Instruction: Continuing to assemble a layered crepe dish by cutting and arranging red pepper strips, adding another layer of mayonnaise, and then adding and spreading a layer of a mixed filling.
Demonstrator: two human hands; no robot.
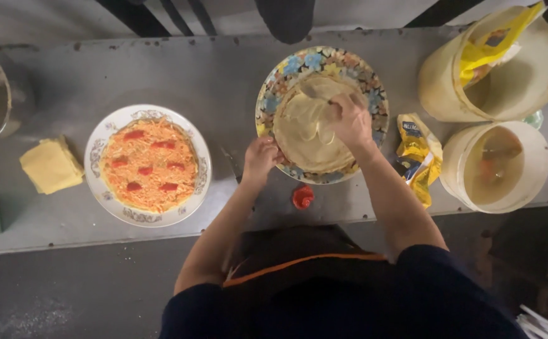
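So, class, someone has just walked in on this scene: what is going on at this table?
A person leans over a metal table. Their right hand holds a utensil and spreads a pale cream over a flat round base lying on a flowery plate. Their left hand steadies that plate at its near edge. To the left stands a white plate holding a round topped with shredded orange strands and red dabs. Yellow slices, a red cap, a yellow packet and two pale tubs sit around.

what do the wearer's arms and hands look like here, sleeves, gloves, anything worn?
Both hands bare: no gloves on the left hand or the right hand, and no rings or watch that I can make out. Forearms are uncovered; dark navy sleeves begin near the elbows. A dark apron with an orange trim line covers the front.
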